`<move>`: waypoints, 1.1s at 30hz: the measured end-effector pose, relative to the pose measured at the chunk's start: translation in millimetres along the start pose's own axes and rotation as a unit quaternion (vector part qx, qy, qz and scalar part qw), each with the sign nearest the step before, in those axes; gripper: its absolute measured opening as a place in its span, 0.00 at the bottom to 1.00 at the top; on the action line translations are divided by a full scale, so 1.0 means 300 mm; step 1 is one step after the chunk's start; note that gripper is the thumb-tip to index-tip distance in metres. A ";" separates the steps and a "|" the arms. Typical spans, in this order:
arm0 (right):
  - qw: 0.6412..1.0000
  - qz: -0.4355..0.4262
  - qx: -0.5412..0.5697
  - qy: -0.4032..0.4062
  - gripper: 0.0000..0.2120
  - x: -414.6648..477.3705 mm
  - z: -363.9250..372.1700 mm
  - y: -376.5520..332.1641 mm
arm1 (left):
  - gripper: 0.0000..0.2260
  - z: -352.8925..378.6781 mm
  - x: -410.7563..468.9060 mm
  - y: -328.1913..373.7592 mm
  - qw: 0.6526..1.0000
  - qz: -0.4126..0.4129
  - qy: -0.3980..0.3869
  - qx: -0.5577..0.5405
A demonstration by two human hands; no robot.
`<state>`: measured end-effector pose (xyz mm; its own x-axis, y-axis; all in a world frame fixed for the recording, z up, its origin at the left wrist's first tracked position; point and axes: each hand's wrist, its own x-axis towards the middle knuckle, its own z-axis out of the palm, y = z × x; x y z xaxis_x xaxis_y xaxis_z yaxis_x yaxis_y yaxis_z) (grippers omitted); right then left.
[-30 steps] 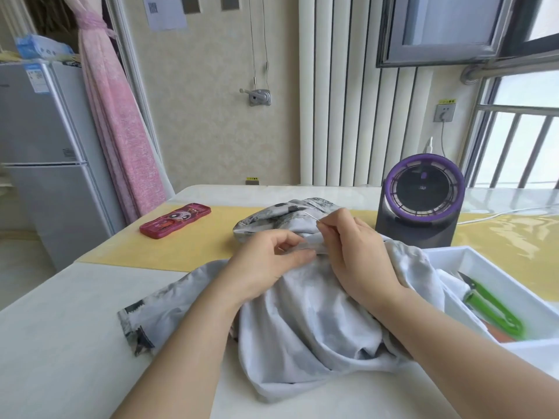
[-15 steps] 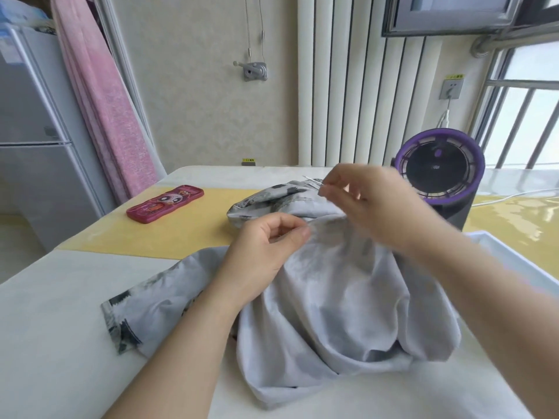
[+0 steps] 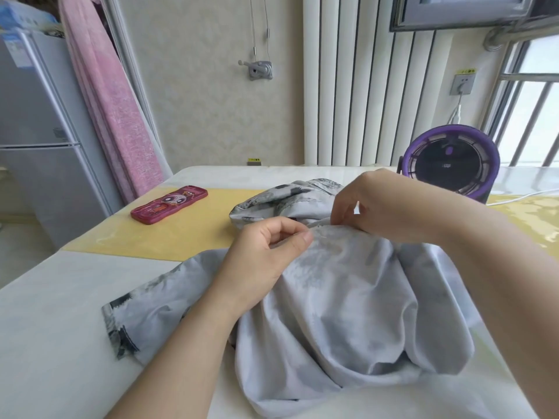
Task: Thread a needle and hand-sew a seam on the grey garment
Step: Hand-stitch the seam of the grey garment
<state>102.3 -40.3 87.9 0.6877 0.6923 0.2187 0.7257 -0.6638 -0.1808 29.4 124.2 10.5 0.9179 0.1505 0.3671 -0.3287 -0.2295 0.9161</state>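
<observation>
The grey garment [image 3: 348,297] lies bunched on the white table [image 3: 60,328], one sleeve trailing to the left. My left hand [image 3: 266,252] pinches a raised fold of the fabric between thumb and forefinger. Just to the right, my right hand [image 3: 387,207] has its fingertips pressed together at the same fold. They pinch the needle [image 3: 319,224], a thin pale sliver that lies along the ridge of cloth and points toward my left thumb. No thread can be made out.
A red phone case [image 3: 169,204] lies on the yellow mat [image 3: 181,234] at the back left. A purple-rimmed fan [image 3: 450,164] stands behind my right hand, with a white cable [image 3: 520,196] running off to the right. A fridge [image 3: 36,146] stands left of the table.
My right hand lifted the needle up and away from the fabric, then came back down to the fold. My left hand kept its pinch on the cloth. The view shifted left.
</observation>
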 end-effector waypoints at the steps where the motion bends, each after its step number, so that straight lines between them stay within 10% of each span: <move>1: 1.000 0.002 0.000 -0.001 0.15 -0.001 0.000 -0.002 | 0.04 -0.001 -0.001 0.001 1.000 -0.001 0.001 0.000; 33: 0.997 0.000 0.077 -0.020 0.14 -0.015 -0.020 -0.063 | 0.05 -0.018 -0.015 0.023 0.988 -0.078 -0.027 -0.130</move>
<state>85.6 -32.5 96.1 0.6862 0.7047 0.1804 0.7176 -0.6150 -0.3269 21.9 127.0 16.2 0.9699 0.1121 0.2163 -0.2227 0.0476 0.9737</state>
